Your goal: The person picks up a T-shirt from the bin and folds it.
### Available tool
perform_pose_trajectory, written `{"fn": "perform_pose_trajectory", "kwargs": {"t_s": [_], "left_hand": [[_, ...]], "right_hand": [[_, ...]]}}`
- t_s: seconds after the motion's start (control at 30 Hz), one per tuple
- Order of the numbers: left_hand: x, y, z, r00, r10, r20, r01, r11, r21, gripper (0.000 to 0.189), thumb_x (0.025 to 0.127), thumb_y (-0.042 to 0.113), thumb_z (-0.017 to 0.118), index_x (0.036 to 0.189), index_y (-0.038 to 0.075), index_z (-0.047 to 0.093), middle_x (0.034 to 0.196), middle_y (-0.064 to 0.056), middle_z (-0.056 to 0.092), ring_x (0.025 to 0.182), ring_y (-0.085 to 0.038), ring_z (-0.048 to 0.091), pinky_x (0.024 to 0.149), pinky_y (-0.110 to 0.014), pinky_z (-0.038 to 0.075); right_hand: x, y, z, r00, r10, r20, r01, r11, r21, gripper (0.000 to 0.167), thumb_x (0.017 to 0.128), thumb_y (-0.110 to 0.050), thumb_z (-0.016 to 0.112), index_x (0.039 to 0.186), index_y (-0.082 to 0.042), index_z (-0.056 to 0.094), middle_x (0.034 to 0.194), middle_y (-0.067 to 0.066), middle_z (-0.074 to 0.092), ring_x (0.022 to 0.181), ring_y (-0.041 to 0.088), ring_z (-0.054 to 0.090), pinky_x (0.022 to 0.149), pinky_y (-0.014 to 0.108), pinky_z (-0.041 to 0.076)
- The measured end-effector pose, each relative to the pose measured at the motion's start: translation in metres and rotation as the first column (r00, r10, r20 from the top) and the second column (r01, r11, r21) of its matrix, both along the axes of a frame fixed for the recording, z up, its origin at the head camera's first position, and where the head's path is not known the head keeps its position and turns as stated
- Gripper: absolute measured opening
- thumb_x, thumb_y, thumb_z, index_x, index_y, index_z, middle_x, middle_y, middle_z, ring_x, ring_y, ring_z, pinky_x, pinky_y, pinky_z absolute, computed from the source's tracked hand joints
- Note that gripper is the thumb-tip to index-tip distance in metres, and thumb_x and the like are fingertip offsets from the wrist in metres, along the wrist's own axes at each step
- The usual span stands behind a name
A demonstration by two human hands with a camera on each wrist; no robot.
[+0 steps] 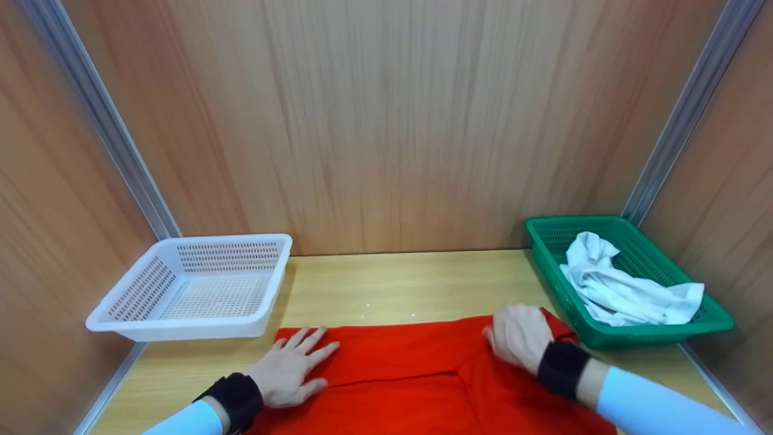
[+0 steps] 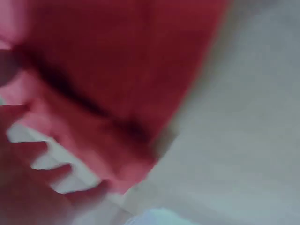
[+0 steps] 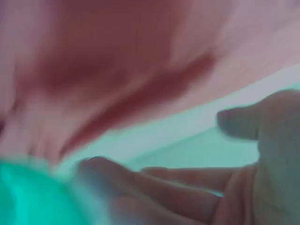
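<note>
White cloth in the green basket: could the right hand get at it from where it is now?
Probably yes. The right hand rests on the red cloth right beside the green basket, whose top is open, and the white cloth lies uncovered inside with nothing between.

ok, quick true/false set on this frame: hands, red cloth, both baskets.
1. The left hand lies flat with fingers spread on the red cloth. True.
2. The white basket holds a white cloth. False: nothing shows inside it; the crumpled white cloth lies in the green basket.
3. The green basket stands to the person's right, by the side wall. True.
4. The right hand hangs above the green basket. False: it rests on the red cloth near its far right corner, beside the basket.
5. The red cloth is bunched in a heap. False: it lies spread on the table, with fold edges showing.
</note>
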State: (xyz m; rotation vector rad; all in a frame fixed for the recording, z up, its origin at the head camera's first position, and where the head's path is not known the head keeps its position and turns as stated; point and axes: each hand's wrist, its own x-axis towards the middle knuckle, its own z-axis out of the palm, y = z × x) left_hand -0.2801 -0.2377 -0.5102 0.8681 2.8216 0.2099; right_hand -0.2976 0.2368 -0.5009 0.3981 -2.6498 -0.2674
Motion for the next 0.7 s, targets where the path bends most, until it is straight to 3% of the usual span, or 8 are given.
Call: {"fn": "perform_pose_trajectory", "kwargs": {"t_s": [0.07, 0.2, 0.27, 0.33, 0.43, 0.53, 0.63, 0.7], "left_hand": [[0.006, 0.000, -0.008, 0.998, -0.033, 0.054, 0.032, 0.999, 0.029, 0.086, 0.104, 0.070, 0.062, 0.176, 0.030, 0.037, 0.187, -0.020, 0.024, 0.171, -0.057, 0.023, 0.125, -0.090, 0.024], [0.016, 0.004, -0.024, 0.989, -0.019, 0.147, 0.020, 1.000, -0.004, 0.102, 0.094, 0.090, 0.058, 0.179, 0.044, 0.024, 0.191, -0.015, 0.014, 0.173, -0.057, 0.014, 0.125, -0.094, 0.012], [0.021, 0.004, -0.032, 0.988, 0.014, 0.156, -0.008, 0.999, -0.035, 0.104, 0.093, 0.091, 0.056, 0.179, 0.043, 0.022, 0.191, -0.015, 0.013, 0.172, -0.057, 0.013, 0.125, -0.095, 0.010], [0.027, 0.005, -0.039, 0.987, 0.052, 0.149, -0.044, 0.997, -0.058, 0.107, 0.093, 0.090, 0.057, 0.180, 0.039, 0.022, 0.190, -0.016, 0.014, 0.171, -0.057, 0.014, 0.125, -0.095, 0.009], [0.036, 0.007, -0.044, 0.986, 0.096, 0.135, -0.086, 0.993, -0.077, 0.112, 0.092, 0.090, 0.058, 0.180, 0.031, 0.023, 0.189, -0.020, 0.016, 0.170, -0.058, 0.016, 0.126, -0.093, 0.011], [0.041, 0.013, -0.042, 0.981, 0.139, 0.136, -0.125, 0.986, -0.107, 0.117, 0.089, 0.090, 0.061, 0.180, 0.029, 0.022, 0.188, -0.021, 0.016, 0.169, -0.058, 0.016, 0.127, -0.092, 0.013], [0.048, 0.022, -0.044, 0.964, 0.227, 0.135, -0.204, 0.965, -0.167, 0.121, 0.084, 0.090, 0.066, 0.179, 0.030, 0.022, 0.189, -0.018, 0.017, 0.170, -0.056, 0.018, 0.128, -0.091, 0.014], [0.052, 0.030, -0.053, 0.939, 0.317, 0.134, -0.283, 0.933, -0.223, 0.125, 0.079, 0.093, 0.069, 0.179, 0.034, 0.023, 0.189, -0.013, 0.019, 0.170, -0.053, 0.020, 0.129, -0.090, 0.014]], "right_hand": [[0.022, -0.008, -0.001, 0.975, -0.021, 0.221, 0.039, 0.996, -0.078, 0.061, 0.098, -0.052, 0.076, 0.059, -0.015, 0.049, 0.056, 0.002, 0.045, 0.053, 0.024, 0.051, 0.052, 0.039, 0.050], [0.043, -0.017, -0.013, 0.824, -0.100, 0.558, 0.183, 0.979, -0.094, 0.084, 0.097, -0.077, 0.067, 0.093, 0.007, 0.071, 0.082, 0.020, 0.069, 0.076, 0.035, 0.066, 0.077, 0.049, 0.063], [0.045, -0.020, -0.022, 0.760, -0.150, 0.633, 0.238, 0.970, -0.056, 0.104, 0.097, -0.081, 0.063, 0.126, 0.019, 0.066, 0.115, 0.039, 0.072, 0.099, 0.050, 0.071, 0.093, 0.057, 0.065], [0.042, -0.021, -0.030, 0.723, -0.183, 0.667, 0.274, 0.961, -0.034, 0.117, 0.097, -0.083, 0.060, 0.151, 0.021, 0.052, 0.144, 0.051, 0.058, 0.122, 0.065, 0.064, 0.102, 0.063, 0.063], [0.029, -0.021, -0.038, 0.667, -0.217, 0.713, 0.329, 0.944, -0.021, 0.122, 0.097, -0.087, 0.054, 0.165, 0.013, 0.039, 0.165, 0.052, 0.037, 0.143, 0.076, 0.046, 0.105, 0.070, 0.061], [0.011, -0.019, -0.037, 0.642, -0.185, 0.744, 0.336, 0.940, -0.056, 0.121, 0.098, -0.087, 0.053, 0.171, 0.008, 0.033, 0.174, 0.047, 0.026, 0.154, 0.076, 0.032, 0.110, 0.083, 0.051], [-0.009, -0.017, -0.037, 0.653, -0.121, 0.748, 0.302, 0.947, -0.111, 0.118, 0.100, -0.084, 0.054, 0.173, 0.005, 0.029, 0.179, 0.043, 0.020, 0.160, 0.074, 0.024, 0.114, 0.093, 0.037], [-0.020, -0.016, -0.039, 0.669, -0.088, 0.738, 0.265, 0.956, -0.126, 0.117, 0.100, -0.083, 0.053, 0.175, 0.003, 0.028, 0.181, 0.040, 0.019, 0.162, 0.072, 0.023, 0.116, 0.094, 0.033]]}}
